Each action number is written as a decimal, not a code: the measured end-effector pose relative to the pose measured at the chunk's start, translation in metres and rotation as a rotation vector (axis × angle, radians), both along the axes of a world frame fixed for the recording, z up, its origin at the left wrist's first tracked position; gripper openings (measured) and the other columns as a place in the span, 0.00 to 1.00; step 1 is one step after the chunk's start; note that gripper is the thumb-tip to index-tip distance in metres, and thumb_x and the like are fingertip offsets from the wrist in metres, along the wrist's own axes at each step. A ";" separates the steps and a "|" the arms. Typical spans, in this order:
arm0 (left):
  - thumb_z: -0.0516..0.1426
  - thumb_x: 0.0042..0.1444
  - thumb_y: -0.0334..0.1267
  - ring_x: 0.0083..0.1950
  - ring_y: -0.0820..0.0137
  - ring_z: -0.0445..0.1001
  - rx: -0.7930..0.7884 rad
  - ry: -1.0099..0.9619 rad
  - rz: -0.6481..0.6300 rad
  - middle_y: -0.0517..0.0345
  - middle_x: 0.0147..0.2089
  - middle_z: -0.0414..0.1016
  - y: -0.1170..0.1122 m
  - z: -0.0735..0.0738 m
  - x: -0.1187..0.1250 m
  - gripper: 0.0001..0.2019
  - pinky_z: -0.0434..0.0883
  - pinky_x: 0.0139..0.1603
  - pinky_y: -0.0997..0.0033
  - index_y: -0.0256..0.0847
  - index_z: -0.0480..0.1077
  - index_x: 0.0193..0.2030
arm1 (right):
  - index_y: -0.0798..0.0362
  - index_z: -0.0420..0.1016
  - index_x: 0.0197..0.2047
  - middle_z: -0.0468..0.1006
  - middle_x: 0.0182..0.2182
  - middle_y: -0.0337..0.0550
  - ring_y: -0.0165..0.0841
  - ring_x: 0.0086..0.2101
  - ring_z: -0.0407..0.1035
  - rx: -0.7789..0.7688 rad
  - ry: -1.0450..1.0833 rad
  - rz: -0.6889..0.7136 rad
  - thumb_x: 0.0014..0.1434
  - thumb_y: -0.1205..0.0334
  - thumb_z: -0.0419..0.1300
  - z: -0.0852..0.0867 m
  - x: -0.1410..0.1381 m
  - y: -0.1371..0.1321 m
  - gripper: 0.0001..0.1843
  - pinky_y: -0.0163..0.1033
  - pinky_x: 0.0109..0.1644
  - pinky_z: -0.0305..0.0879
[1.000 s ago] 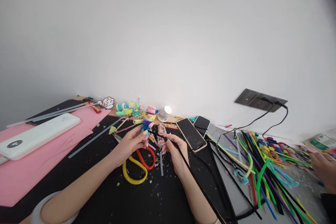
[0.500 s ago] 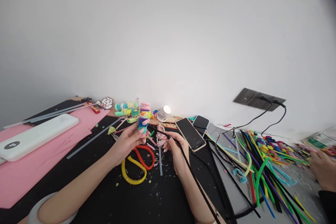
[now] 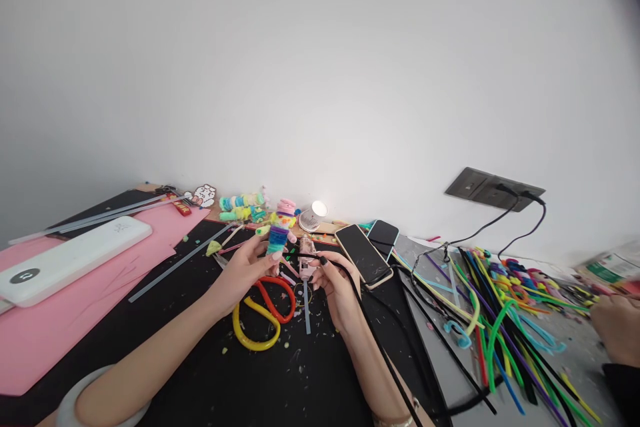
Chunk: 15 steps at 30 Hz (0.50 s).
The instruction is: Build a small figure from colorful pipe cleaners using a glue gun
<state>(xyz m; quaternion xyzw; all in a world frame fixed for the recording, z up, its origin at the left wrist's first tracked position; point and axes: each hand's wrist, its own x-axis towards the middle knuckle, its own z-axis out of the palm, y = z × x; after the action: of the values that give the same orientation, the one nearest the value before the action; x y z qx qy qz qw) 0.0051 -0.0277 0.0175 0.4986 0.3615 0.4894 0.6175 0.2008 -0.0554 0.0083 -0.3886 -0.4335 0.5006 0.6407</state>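
My left hand pinches the lower end of a small doll wound from pipe cleaners, with a pink top, a yellow middle and a purple-to-teal lower part. A thin black strand runs from beside the doll to my right hand, whose thumb and fingers are closed on it. From there it passes along the forearm. Directly by those right fingertips is a pink glue gun, a clear glue stick protruding from its back; whether the fingers also grip it is unclear. Scissors with yellow and red handles lie below.
Two phones and a paper cup are near the wall. On the right, many pipe cleaners spread over a grey board, beside another person's hand. Pink sheets and a white power bank lie left.
The doll has turned and tipped in my left hand, moving slightly right, and more of its yellow middle shows. My right hand stays nearly in place, still on the strand.
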 end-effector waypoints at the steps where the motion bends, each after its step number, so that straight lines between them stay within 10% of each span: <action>1: 0.62 0.55 0.46 0.32 0.73 0.68 0.008 0.009 -0.001 0.59 0.41 0.69 0.000 -0.001 0.000 0.24 0.71 0.38 0.66 0.46 0.65 0.58 | 0.44 0.82 0.36 0.84 0.31 0.44 0.35 0.25 0.75 -0.012 0.023 -0.010 0.52 0.56 0.67 0.001 -0.001 0.000 0.07 0.38 0.24 0.67; 15: 0.62 0.56 0.47 0.34 0.71 0.71 0.018 0.027 -0.026 0.57 0.44 0.71 -0.001 -0.006 0.002 0.25 0.73 0.41 0.63 0.46 0.64 0.58 | 0.53 0.81 0.39 0.84 0.35 0.48 0.33 0.27 0.75 -0.082 0.105 0.083 0.52 0.56 0.69 0.007 -0.008 -0.004 0.13 0.33 0.25 0.68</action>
<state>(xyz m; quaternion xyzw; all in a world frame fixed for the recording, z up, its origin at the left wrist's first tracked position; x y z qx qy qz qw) 0.0075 -0.0287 0.0116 0.5156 0.3588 0.4777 0.6142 0.1928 -0.0591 0.0152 -0.3693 -0.3944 0.5637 0.6248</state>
